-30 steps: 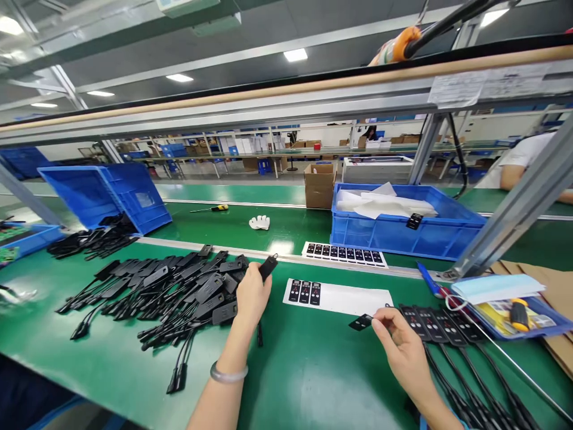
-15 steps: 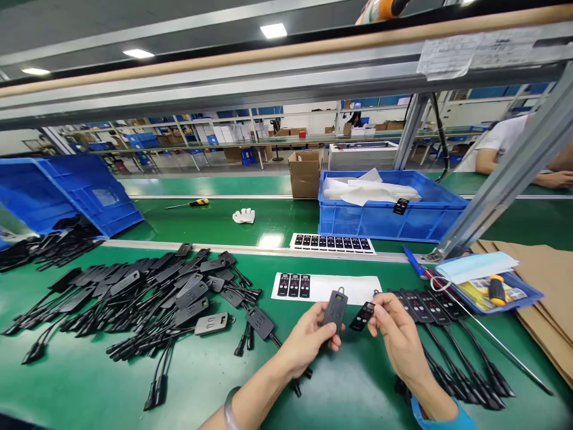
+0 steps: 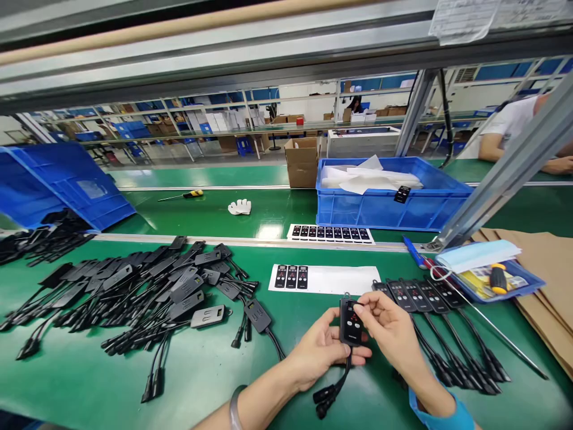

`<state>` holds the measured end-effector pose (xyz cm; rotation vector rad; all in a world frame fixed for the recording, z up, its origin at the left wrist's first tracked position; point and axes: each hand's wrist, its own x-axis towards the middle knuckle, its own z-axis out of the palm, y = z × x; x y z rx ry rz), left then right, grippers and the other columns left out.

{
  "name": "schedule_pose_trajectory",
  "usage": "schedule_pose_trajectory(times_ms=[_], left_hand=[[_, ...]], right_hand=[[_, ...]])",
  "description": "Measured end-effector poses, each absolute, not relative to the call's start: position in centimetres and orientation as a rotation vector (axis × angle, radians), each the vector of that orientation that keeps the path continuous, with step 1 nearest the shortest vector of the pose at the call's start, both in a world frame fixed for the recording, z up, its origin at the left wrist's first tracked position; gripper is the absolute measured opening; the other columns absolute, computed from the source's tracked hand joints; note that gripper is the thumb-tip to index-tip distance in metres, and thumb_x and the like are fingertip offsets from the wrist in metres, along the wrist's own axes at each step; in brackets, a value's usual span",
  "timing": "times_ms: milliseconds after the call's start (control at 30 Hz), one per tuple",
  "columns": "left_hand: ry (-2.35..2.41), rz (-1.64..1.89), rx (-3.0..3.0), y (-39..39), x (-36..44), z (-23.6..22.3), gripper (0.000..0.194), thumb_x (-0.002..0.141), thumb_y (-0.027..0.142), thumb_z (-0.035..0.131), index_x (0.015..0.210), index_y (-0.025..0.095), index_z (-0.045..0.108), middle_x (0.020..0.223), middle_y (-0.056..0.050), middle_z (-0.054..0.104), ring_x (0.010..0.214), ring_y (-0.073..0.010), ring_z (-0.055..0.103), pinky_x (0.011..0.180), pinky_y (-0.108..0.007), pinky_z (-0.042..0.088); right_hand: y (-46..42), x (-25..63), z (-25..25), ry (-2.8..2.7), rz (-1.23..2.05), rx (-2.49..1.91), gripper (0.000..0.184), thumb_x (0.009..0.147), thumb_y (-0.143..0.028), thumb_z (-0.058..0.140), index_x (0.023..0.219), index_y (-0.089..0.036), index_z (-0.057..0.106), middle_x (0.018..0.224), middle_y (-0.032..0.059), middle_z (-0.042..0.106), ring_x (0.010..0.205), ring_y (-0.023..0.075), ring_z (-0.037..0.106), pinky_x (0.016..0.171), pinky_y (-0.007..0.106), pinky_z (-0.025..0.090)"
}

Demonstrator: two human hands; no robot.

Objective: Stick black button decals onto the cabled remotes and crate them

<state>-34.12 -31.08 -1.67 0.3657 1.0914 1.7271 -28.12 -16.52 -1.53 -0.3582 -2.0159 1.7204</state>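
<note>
My left hand is closed around a small black controller box, whose two short plug cables hang below the palm. A black label sticker with grey button marks and red print lies over the box's face. The fingers of my right hand pinch the sticker's top right edge. Whether the sticker is fully stuck down I cannot tell. Behind my hands lies a white backing sheet with three stickers on its left end. Labelled controllers lie in a row beside my right hand.
At left is a heap of unlabelled controllers. A second sticker sheet lies before a blue bin holding white paper. A blue tray with a screwdriver, a metal rod and brown cardboard are at right.
The sticker, held apart beside the controller before, is now over its face. My left hand has turned the controller upright, cables downward, and both hands have come together. The camera view has tilted down slightly.
</note>
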Motion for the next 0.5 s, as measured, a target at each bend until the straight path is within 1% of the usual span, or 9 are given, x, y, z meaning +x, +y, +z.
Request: schedule_pose_trajectory(times_ms=[133,267,367,500], left_hand=[[1.069,1.732,0.372,-31.05,-34.11,-1.76,0.053,0.068,0.019,0.075,0.111,0.018,0.045,0.099,-0.013,0.067,0.092,-0.0275,0.068,0.086,-0.042,0.049],[1.065,1.723,0.376,-31.07,-34.04,-1.66,0.052,0.069,0.019,0.074,0.112,0.017,0.045,0.101,-0.014,0.066,0.094,-0.0283,0.067,0.087,-0.042,0.049],[1.077,1.716,0.395,-31.10,-33.98,-1.66,0.048,0.073,0.022,0.071,0.113,0.018,0.045,0.103,-0.013,0.066,0.095,-0.0274,0.067,0.088,-0.042,0.049],[1.110,1.709,0.451,-31.12,-33.93,-1.69,0.044,0.078,0.025,0.068,0.115,0.019,0.045,0.104,-0.012,0.066,0.094,-0.0246,0.067,0.087,-0.039,0.049]], right_hand=[[-16.70,-27.95,-1.29,-2.059,1.687,-0.377,0.025,0.078,-0.044,0.064,0.078,-0.019,0.059,0.062,-0.0005,0.057,0.054,0.0124,0.054,0.048,0.022,0.046],[-16.74,-27.97,-1.14,-2.069,1.676,-0.389,0.026,0.078,-0.044,0.063,0.077,-0.019,0.059,0.061,-0.0002,0.057,0.053,0.0127,0.054,0.047,0.022,0.046],[-16.78,-28.04,-1.13,-2.064,1.678,-0.398,0.025,0.077,-0.044,0.063,0.078,-0.019,0.059,0.061,-0.0001,0.057,0.053,0.0126,0.053,0.046,0.022,0.045],[-16.88,-28.07,-1.15,-2.047,1.686,-0.428,0.028,0.075,-0.047,0.064,0.077,-0.019,0.059,0.061,-0.0001,0.056,0.051,0.0123,0.051,0.043,0.022,0.044]])
